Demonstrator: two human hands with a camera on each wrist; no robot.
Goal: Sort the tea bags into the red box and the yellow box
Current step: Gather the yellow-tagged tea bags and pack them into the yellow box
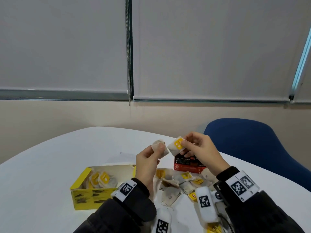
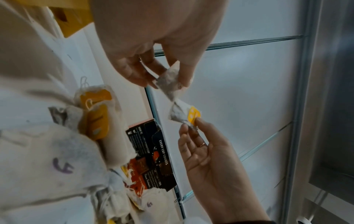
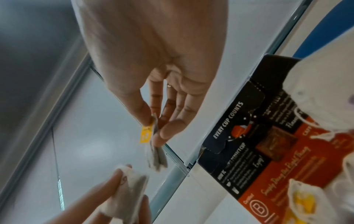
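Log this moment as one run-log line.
left hand: holds plain tea bag | right hand: holds yellow-tag tea bag | both above table

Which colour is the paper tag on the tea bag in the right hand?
Yellow: the paper tag on the white tea bag, clearest in the head view.

Head cam: above table (image 1: 50, 165), faces forward-down, wall and blinds fill upper half, hands at 6 o'clock, mid-range. Left wrist cam: close under left hand (image 2: 153, 37), rolled sideways, faces right hand (image 2: 208, 159). Right wrist cam: close, rolled. All three share both held tea bags, red box (image 3: 268, 159).
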